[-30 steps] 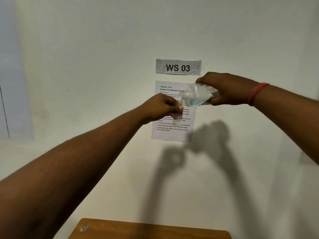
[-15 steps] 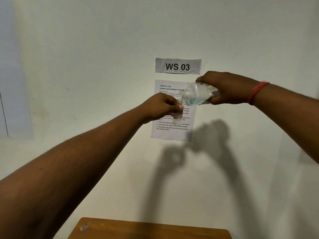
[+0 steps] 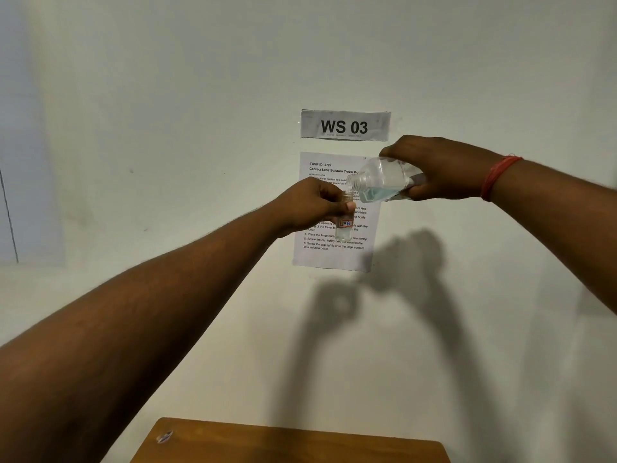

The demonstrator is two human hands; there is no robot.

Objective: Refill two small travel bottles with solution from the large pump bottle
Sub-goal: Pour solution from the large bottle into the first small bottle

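My left hand [image 3: 312,205] grips a small clear travel bottle [image 3: 344,227] upright in the air; the bottle carries a small red-edged label and has no cap on. My right hand [image 3: 440,170] holds the large clear bottle [image 3: 380,180] tipped on its side, with its open neck just above the small bottle's mouth. Pale blue liquid pools along the lower side of the large bottle. No pump head or cap shows in view. Both hands are raised in front of the wall, well above the table.
A wooden table [image 3: 290,442] edge shows at the bottom centre. On the white wall behind the hands hang a "WS 03" sign [image 3: 345,126] and a printed task sheet [image 3: 334,255]. A red thread band [image 3: 497,177] circles my right wrist.
Hardly anything differs: both hands hold the same pose, with the large bottle still tipped over the small one. The view has shifted very slightly.
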